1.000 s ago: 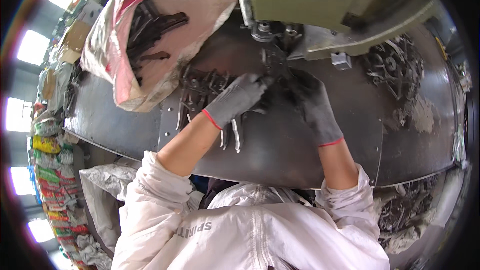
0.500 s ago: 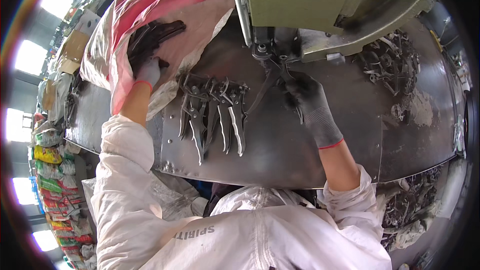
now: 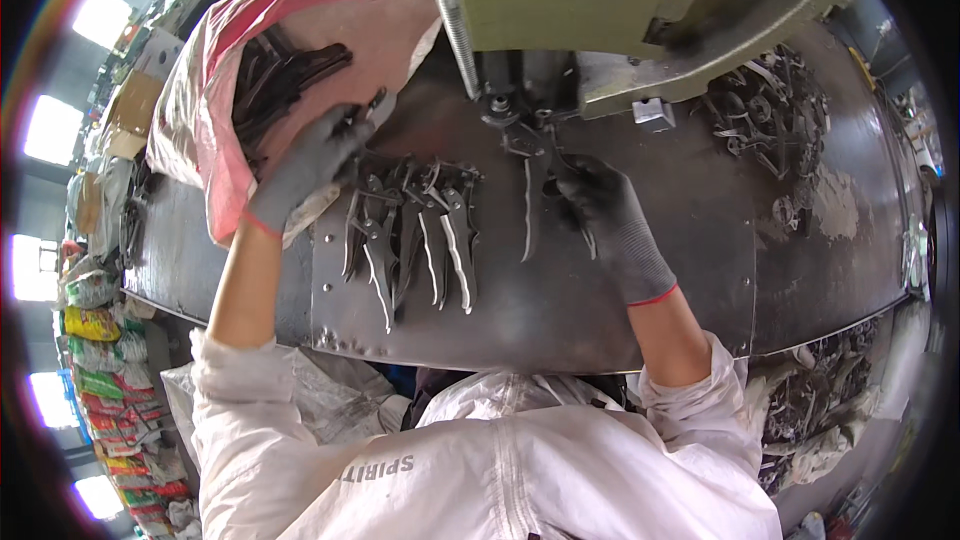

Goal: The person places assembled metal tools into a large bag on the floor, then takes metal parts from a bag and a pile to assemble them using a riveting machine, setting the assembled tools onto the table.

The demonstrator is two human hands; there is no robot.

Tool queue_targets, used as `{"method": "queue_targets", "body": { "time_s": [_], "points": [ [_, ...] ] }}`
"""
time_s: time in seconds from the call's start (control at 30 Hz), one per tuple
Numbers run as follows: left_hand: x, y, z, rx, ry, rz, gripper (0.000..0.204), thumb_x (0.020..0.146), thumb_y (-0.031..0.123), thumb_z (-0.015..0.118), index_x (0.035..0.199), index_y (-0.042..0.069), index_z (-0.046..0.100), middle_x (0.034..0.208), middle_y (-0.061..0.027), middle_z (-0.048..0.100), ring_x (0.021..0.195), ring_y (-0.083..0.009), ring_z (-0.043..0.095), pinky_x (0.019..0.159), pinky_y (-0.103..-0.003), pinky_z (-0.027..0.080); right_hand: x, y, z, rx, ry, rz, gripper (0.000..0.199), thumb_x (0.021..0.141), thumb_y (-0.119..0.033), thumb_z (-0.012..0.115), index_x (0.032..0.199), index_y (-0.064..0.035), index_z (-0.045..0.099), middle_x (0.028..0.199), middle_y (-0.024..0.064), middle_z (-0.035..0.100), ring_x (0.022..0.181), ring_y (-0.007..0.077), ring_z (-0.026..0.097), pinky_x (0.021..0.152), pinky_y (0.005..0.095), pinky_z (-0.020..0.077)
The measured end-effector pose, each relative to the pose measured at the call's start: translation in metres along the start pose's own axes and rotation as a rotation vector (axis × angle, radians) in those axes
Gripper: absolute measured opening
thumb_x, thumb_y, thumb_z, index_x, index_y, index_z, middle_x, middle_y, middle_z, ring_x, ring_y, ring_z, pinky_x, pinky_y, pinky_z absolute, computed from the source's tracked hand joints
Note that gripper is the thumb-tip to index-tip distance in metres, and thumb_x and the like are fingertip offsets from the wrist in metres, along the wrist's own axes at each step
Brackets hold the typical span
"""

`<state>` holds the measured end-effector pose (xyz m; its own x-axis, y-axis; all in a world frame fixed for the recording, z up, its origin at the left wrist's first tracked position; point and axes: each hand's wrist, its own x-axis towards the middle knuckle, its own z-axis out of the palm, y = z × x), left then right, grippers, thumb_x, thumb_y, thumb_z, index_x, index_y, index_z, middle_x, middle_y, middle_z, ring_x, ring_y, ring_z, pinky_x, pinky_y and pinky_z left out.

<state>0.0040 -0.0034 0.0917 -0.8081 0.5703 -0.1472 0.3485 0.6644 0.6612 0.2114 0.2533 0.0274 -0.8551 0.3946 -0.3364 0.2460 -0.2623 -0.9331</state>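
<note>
Fingers (image 3: 578, 178) of the right hand (image 3: 606, 202) grip a plier-like tool (image 3: 528, 210) at the green machine (image 3: 560, 0), apparently to steady it; those of the left hand (image 3: 310, 168) grip a dark part (image 3: 377, 99) beside the sack (image 3: 178, 120); similar tools (image 3: 461, 250) lie aligned on the surface (image 3: 560, 315), seemingly for order.

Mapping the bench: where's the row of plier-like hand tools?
In the head view, the plier-like hand tools lie left of centre on the metal table, between the pink-and-white sack and the right hand.
</note>
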Motion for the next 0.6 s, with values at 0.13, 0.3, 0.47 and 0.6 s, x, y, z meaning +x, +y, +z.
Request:
{"method": "queue_targets", "body": {
  "time_s": [0.13,0.3,0.47,0.6],
  "points": [
    [-0.049,0.075,0.021,-0.230,-0.205,-0.116,0.027,0.091,0.020,0.051,0.106,-0.002,0.056,0.074,-0.0043,0.056,0.065,-0.0088,0.050,0.057,-0.023,0.042,0.001,0.011,0.008,0.219,-0.025,-0.026,0.030,0.086,-0.006,0.055,0.114,0.0035,0.051,0.079,0.0076,0.058,0.057,0.0103,0.052,0.046,0.0238,0.0429],
    [-0.058,0.126,0.071,-0.646,-0.457,0.091,0.029,0.090,0.023,0.054,0.106,-0.002,0.056,0.079,-0.0062,0.057,0.067,-0.0112,0.056,0.060,-0.024,0.045,-0.009,-0.002,0.021,0.339,0.059,-0.068,0.023,0.087,-0.005,0.054,0.109,0.0023,0.052,0.079,0.0075,0.056,0.058,0.0147,0.053,0.049,0.0287,0.0457],
    [-0.039,0.057,0.115,-0.416,-0.345,0.172,0.028,0.092,0.019,0.050,0.111,-0.002,0.050,0.095,-0.0089,0.059,0.076,-0.0143,0.061,0.069,-0.027,0.050,0.018,-0.037,-0.076,-1.272,0.392,-0.928,0.033,0.071,-0.007,0.057,0.103,0.0022,0.055,0.085,0.0197,0.058,0.081,0.0328,0.057,0.077,0.0368,0.0451],
    [-0.036,0.055,0.117,-0.583,-0.360,-0.140,0.028,0.094,0.018,0.045,0.115,0.000,0.044,0.105,-0.0117,0.058,0.088,-0.0194,0.062,0.074,-0.031,0.053,0.035,-0.060,-0.226,-1.864,0.846,-0.522,0.032,0.082,-0.011,0.048,0.112,-0.0078,0.055,0.114,0.0167,0.052,0.106,0.0348,0.050,0.089,0.0408,0.0411]
  ]
}}
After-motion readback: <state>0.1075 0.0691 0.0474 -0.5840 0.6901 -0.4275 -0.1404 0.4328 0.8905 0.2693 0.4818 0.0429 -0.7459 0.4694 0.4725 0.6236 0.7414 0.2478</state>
